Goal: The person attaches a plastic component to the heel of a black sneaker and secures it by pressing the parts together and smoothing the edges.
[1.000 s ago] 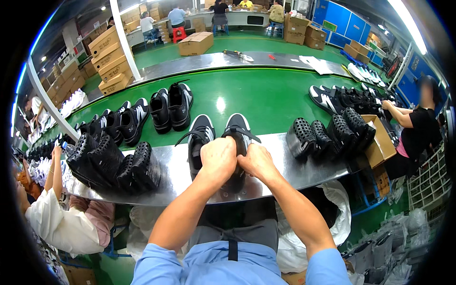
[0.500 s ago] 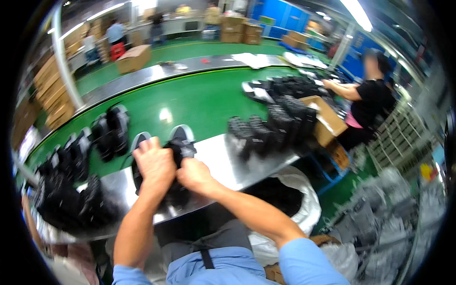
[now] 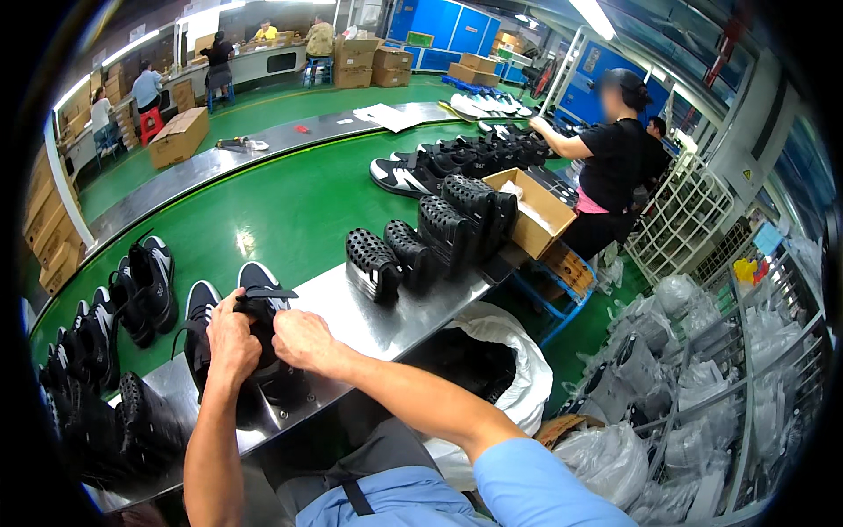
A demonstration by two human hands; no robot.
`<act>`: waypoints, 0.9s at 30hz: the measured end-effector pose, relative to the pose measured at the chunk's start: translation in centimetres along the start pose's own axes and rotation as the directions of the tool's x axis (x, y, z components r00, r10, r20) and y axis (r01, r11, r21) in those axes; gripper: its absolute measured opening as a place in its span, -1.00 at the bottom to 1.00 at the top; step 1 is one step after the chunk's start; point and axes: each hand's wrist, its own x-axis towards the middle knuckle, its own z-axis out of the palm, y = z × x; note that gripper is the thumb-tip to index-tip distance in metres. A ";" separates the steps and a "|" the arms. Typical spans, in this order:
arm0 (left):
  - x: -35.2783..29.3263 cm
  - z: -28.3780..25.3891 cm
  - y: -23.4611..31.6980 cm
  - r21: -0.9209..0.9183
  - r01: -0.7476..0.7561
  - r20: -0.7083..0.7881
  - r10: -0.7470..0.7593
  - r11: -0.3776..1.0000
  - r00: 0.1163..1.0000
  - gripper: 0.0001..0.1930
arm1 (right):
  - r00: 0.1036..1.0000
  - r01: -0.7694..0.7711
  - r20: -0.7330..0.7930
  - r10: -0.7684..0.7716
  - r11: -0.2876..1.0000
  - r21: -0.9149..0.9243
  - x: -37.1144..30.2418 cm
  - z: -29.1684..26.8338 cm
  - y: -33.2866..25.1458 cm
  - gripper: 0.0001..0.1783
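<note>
Both my hands are on a black and white sneaker (image 3: 261, 277) that stands at the edge of the metal strip, toe pointing away. My left hand (image 3: 232, 344) closes at its opening, with a black strap (image 3: 266, 295) rising by the fingertips. On the shoe's right side my right hand (image 3: 303, 340) is curled, its fingertips at the shoe's upper; just what they pinch is hidden. A second sneaker (image 3: 202, 303) stands close on the left, partly behind my left hand, a lace hanging at its side.
Black perforated shoe-shaped pieces (image 3: 371, 257) stand on the metal strip (image 3: 338, 307), with a cardboard box (image 3: 536, 206) beyond. More sneakers (image 3: 156, 281) line the green tabletop (image 3: 290, 202). A white sack (image 3: 531, 378) hangs below the edge. A co-worker (image 3: 615, 149) stands at the right.
The whole scene has shifted left in the view. My left hand, earlier spread over the shoes, now has its fingers drawn in at the sneaker's opening. My right hand stays at that sneaker.
</note>
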 end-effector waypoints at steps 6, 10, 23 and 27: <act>-0.3 -2.0 2.2 0.296 -0.148 0.227 0.081 0.944 0.971 -0.64 | 0.996 -0.050 0.069 0.053 0.998 -0.035 0.0 -0.6 -0.5 -0.69; -2.1 -5.9 2.6 0.285 -0.375 0.281 0.297 0.882 0.913 -0.58 | 0.980 -0.198 0.033 0.198 0.980 0.019 0.7 -0.1 -1.3 -0.68; -16.5 -11.0 2.8 0.200 0.253 -0.133 -0.229 0.947 0.964 -0.36 | 0.932 -0.182 0.302 0.200 0.979 -0.087 -0.6 -4.9 -5.2 -0.32; -12.1 -5.9 -0.8 -0.157 0.029 -0.165 -0.055 0.987 0.985 -0.72 | 0.993 -0.079 0.081 0.083 0.995 -0.054 0.0 -2.2 -3.7 -0.51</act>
